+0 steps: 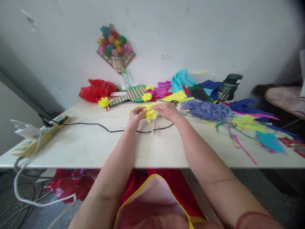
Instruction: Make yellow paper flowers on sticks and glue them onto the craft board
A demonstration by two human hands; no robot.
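Both arms reach out over the pale table (95, 149), and the two hands meet just past its middle on a yellow paper flower (150, 114). The left hand (135, 116) pinches the flower's left side, fingers drawn together on the paper; the right hand (168, 111) closes on it from 3 o'clock, fingers curled with the tips on the petals. A thin white stick (152, 128) hangs from the flower at 6 o'clock, crossing a black cable (100, 125) that runs off towards 9 o'clock to a yellow power strip (40, 137) near the table's left edge. At 3 o'clock from the hands lies a heap of purple yarn (207, 110), with coloured paper scraps (250, 124) beyond it. At about 11 o'clock rests a green and pink woven paddle (131, 94), a second yellow flower (103, 102) by its handle and a red plastic bag (97, 90) behind. Black-handled scissors (173, 102) lie at 1 o'clock, near the right hand.
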